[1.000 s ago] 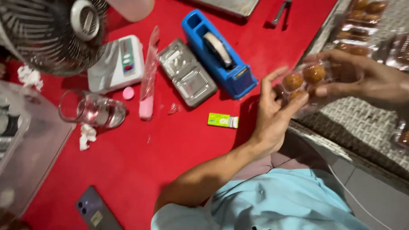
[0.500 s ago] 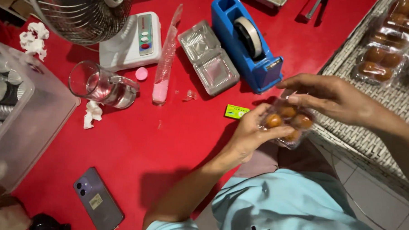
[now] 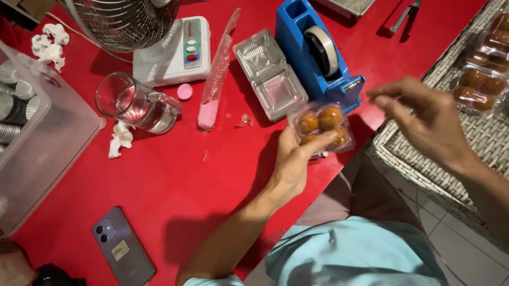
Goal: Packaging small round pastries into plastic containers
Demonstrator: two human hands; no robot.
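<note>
My left hand (image 3: 294, 161) grips a small clear plastic box (image 3: 321, 125) holding brown round pastries, over the red table's (image 3: 168, 179) near edge. My right hand (image 3: 422, 118) hovers to the right of it with the fingers pinched together; whether they hold anything I cannot tell. A blue tape dispenser (image 3: 317, 52) stands just behind the box. An empty open clear box (image 3: 270, 74) lies to its left.
A wicker tray (image 3: 480, 139) at the right carries several filled pastry boxes (image 3: 488, 61). On the table: a glass mug (image 3: 133, 104), a white scale (image 3: 176, 53), a pink tube bag (image 3: 214, 79), a purple phone (image 3: 124, 248), a fan (image 3: 121, 11). A clear bin (image 3: 23, 146) with foil cups is at the left.
My right hand has let go of the pastry box and moved right. My left hand alone now holds the box, closer to the tape dispenser.
</note>
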